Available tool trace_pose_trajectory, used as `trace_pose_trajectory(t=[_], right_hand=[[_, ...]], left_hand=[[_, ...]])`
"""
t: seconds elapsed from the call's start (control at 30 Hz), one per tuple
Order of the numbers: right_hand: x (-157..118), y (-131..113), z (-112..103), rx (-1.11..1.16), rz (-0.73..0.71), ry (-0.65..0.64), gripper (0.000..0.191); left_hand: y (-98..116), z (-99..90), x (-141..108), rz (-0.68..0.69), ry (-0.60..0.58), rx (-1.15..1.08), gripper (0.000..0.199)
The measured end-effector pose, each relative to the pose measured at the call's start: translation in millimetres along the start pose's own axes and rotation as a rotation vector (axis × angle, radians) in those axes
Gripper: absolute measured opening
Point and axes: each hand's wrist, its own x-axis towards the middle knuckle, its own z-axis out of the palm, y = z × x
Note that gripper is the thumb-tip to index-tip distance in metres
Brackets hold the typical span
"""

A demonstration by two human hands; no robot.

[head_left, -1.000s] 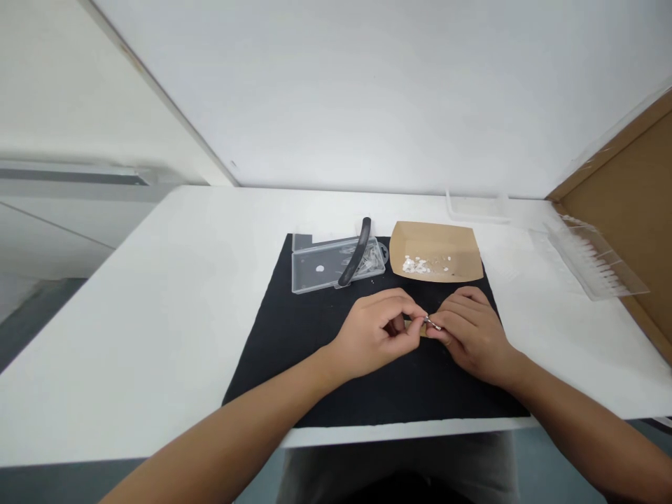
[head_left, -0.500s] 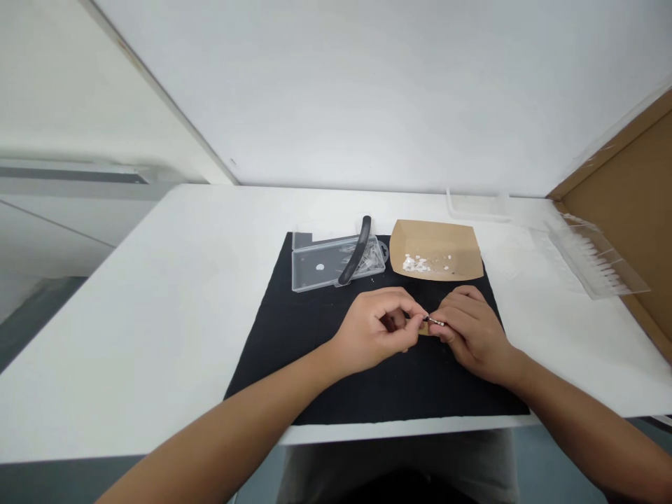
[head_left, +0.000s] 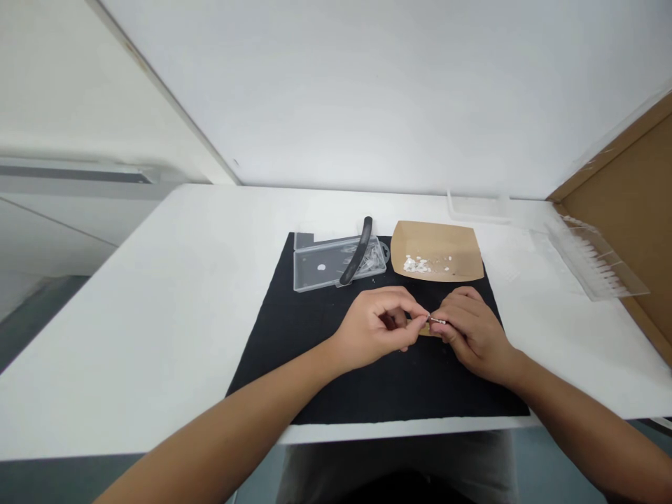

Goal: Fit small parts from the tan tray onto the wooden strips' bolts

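Observation:
Over the black cloth, my left hand pinches one end of a small, thin metallic piece. The fingers of my right hand are closed round the same piece from the other side, so the two hands nearly touch. The piece is too small to make out fully. A bit of tan material shows beneath the fingertips. Just beyond the hands stands a brown paper tray holding small white flakes.
Left of the tray lies an open clear plastic case with thin clear pieces, a curved black bar across it. A clear rack of white tips stands at the right, near a cardboard panel. A clear tray is at the back.
Both hands hold almost the same pose. The fingertips of my left hand have shifted very slightly to the right along the small piece.

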Motion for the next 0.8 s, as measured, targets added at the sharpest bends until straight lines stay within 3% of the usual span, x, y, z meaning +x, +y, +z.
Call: trace_pose_trajectory(t=[0.47,0.8], right_hand=[[0.8,1.1,-2.6,-0.128,-0.048,0.031,0.023],[1.5,3.3,-2.8,-0.158,-0.091,0.045,0.016]], left_hand=[[-1.6,-9.9,1.3,0.068,-0.116,0.027,0.015],[-1.5,-9.3,2.7,0.191,-0.086,0.159,0.009]])
